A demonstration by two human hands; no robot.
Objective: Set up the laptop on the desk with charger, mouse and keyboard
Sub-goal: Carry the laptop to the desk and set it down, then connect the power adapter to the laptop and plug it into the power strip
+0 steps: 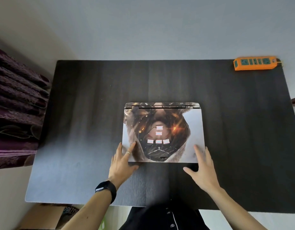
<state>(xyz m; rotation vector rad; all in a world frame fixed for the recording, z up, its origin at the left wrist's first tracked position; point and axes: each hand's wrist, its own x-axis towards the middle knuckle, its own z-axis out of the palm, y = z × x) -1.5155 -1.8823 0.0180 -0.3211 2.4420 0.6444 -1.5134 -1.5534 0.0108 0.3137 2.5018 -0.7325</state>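
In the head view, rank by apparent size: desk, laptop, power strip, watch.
1. desk
2. laptop
3. power strip
4. watch, which looks smallest even though it is nearest the camera, while the power strip lies farthest.

An orange power strip (255, 63) lies in the upper right of the frame. Dark purple patterned cloth (17, 105) fills the left edge. A brown cardboard box (48, 216) sits at the lower left, and a pale wall (143, 27) spans the top
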